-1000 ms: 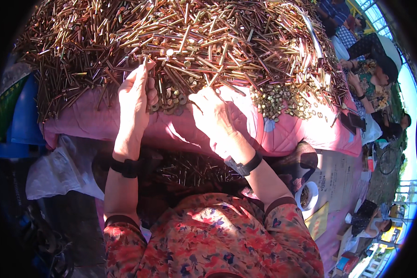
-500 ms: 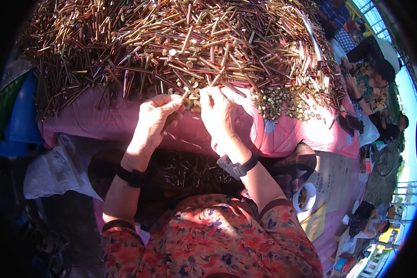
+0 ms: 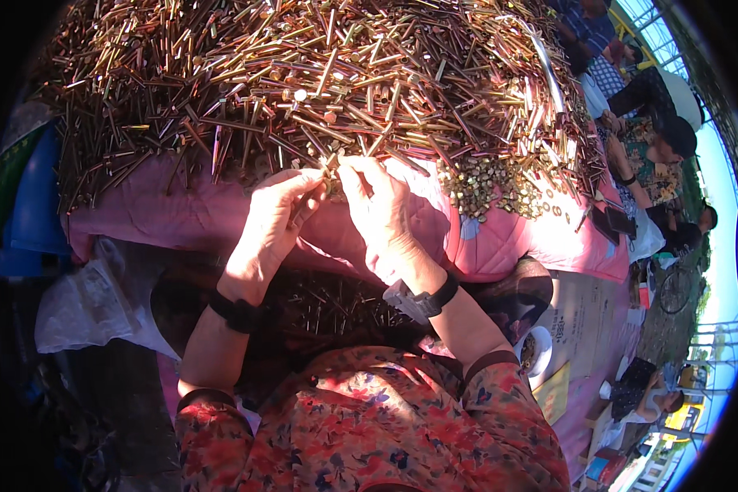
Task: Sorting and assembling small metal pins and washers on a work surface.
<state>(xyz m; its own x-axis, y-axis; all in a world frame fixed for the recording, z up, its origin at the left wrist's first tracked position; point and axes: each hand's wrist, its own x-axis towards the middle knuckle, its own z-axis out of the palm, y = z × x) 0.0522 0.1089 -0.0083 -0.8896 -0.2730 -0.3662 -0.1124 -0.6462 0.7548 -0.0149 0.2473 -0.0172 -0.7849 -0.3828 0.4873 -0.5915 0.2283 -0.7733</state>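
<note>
My left hand is closed round a slim brownish metal bolt, held slanted with its upper end between the thumb and index finger. My right hand has its thumb and index finger pinched together at that upper end, the fingertips of both hands almost meeting. Whatever small piece the right fingertips hold is too small to make out. Just beyond the fingers lie pale washers and a wide heap of loose bronze-coloured bolts and tubes.
Small brass-coloured nuts are piled right of my hands on the pink quilted cover. A few loose washers and a dark phone-like object lie farther right. A white bowl stands low right; several people sit along the right.
My right hand has shifted slightly left and its fingers have come closer to the bolt's upper end. The left hand still holds the bolt, turned a little.
</note>
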